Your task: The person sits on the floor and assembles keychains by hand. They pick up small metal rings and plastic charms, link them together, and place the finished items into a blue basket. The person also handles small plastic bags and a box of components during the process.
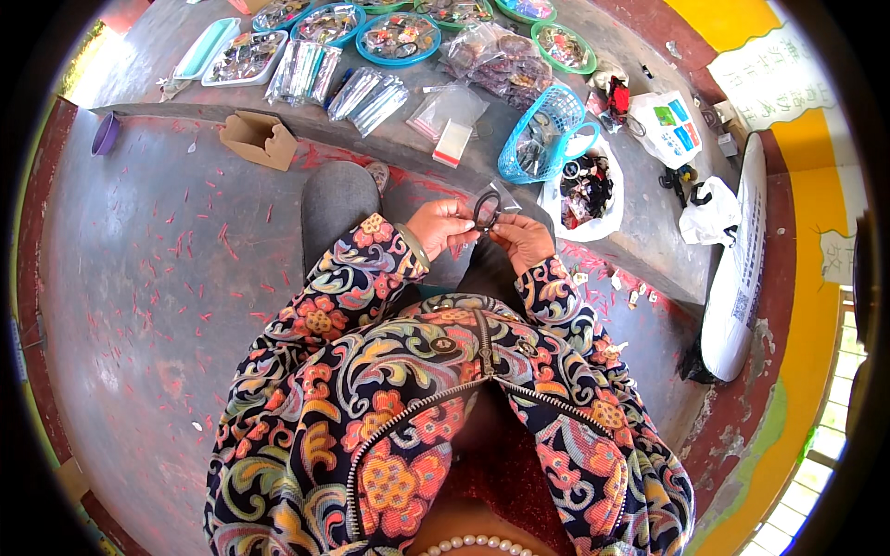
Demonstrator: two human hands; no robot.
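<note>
A black hair tie, a thin dark loop, is held up over my lap between both hands. My left hand pinches its left side between thumb and fingertips; a bangle circles that wrist. From the other side my right hand grips it with thumb and forefinger, the rest of the fingers curled. Just behind my right fingers shows a piece of clear plastic film. Nearest to the right hand stands a white bag full of small dark accessories, with a blue plastic basket beside it.
Along the raised concrete ledge stand blue basins of trinkets, a white tray, packaged pens and clear plastic bags. An open cardboard box sits on the floor below. A long white sack lies at the right.
</note>
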